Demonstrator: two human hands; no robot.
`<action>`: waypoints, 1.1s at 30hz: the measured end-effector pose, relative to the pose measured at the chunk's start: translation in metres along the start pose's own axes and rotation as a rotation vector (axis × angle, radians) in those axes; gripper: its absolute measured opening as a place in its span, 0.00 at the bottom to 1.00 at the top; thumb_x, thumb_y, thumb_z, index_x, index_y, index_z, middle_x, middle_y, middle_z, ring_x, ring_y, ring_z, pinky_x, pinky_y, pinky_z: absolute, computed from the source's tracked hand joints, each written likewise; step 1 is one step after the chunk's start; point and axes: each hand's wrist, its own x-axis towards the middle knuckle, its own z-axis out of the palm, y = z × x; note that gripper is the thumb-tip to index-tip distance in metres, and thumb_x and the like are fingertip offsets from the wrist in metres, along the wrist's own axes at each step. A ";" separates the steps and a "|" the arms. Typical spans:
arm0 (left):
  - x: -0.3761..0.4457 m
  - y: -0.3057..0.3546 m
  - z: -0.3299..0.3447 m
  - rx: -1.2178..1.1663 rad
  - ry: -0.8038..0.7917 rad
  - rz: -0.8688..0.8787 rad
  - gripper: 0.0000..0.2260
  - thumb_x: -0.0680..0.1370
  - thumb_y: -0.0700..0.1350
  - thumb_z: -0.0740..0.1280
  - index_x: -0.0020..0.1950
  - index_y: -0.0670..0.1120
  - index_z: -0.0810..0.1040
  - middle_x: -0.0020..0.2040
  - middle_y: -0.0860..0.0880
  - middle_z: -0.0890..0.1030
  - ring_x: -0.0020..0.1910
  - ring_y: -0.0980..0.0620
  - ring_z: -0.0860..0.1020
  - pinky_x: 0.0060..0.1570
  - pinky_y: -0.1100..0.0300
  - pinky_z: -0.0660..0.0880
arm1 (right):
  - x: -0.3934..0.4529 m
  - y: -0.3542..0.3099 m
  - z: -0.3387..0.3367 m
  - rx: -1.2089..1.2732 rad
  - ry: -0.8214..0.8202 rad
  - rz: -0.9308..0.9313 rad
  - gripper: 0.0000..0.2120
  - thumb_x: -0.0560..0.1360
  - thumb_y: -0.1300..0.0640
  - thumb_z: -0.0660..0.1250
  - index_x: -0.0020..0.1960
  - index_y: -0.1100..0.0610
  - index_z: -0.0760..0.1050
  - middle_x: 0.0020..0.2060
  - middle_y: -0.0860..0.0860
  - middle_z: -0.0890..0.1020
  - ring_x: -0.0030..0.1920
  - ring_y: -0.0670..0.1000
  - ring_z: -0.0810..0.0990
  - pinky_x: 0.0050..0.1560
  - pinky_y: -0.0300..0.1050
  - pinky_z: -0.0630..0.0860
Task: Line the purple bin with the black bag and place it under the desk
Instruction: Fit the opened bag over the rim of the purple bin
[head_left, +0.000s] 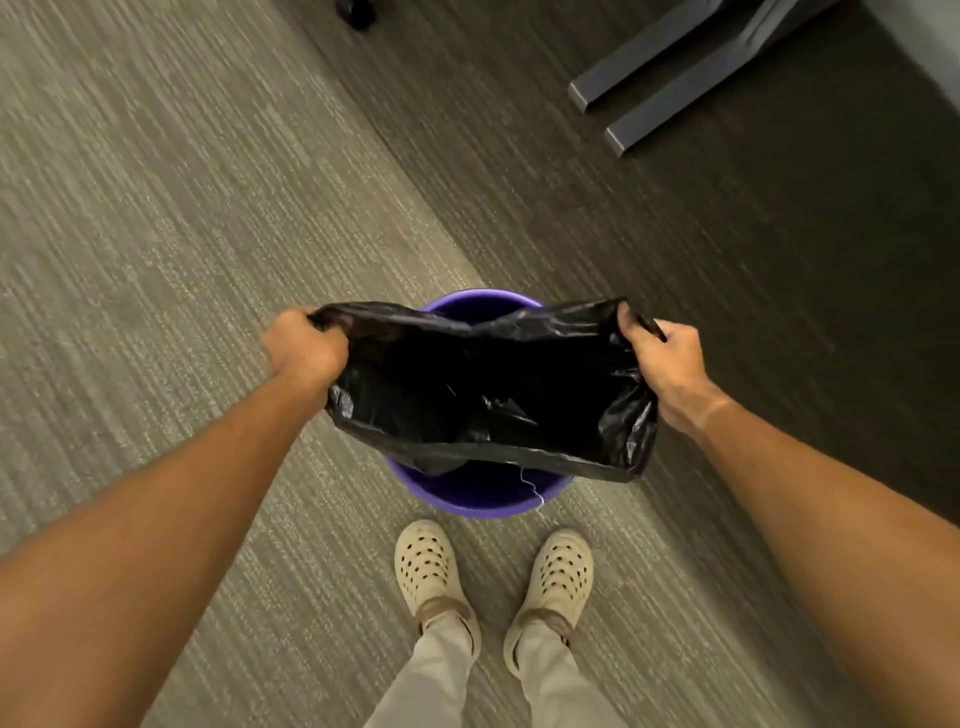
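Note:
The purple bin (483, 501) stands upright on the carpet just in front of my feet. Over it hangs the black bag (467, 384), its mouth stretched wide open and its lower part sagging into the bin. My left hand (304, 345) grips the bag's left rim. My right hand (670, 364) grips the right rim. The bag covers most of the bin's opening; only the far rim and the near wall of the bin show.
Grey metal desk feet (670, 78) lie on the dark carpet at the upper right, with the desk's edge (930, 36) in the corner. A small black object (356, 13) sits at the top edge. My feet in beige clogs (493, 577) stand behind the bin.

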 end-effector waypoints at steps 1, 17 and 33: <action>0.008 -0.003 0.010 -0.031 0.004 -0.008 0.12 0.75 0.46 0.69 0.55 0.42 0.81 0.51 0.40 0.82 0.51 0.42 0.80 0.44 0.57 0.72 | 0.012 0.003 0.005 0.005 0.030 -0.009 0.16 0.71 0.43 0.72 0.36 0.56 0.78 0.33 0.54 0.79 0.34 0.51 0.78 0.35 0.44 0.72; 0.085 -0.039 0.088 -0.013 -0.219 -0.231 0.15 0.70 0.47 0.76 0.46 0.44 0.72 0.42 0.43 0.79 0.38 0.45 0.80 0.30 0.54 0.76 | 0.124 0.042 0.050 -0.335 0.027 0.278 0.11 0.67 0.56 0.73 0.46 0.62 0.80 0.41 0.55 0.84 0.37 0.54 0.84 0.36 0.47 0.82; 0.011 -0.108 0.057 -0.244 -0.390 -0.280 0.13 0.78 0.46 0.68 0.36 0.47 0.71 0.31 0.49 0.77 0.26 0.55 0.74 0.18 0.65 0.68 | 0.025 0.092 0.003 0.085 -0.012 0.423 0.17 0.68 0.43 0.75 0.45 0.55 0.74 0.24 0.45 0.77 0.22 0.43 0.69 0.19 0.33 0.59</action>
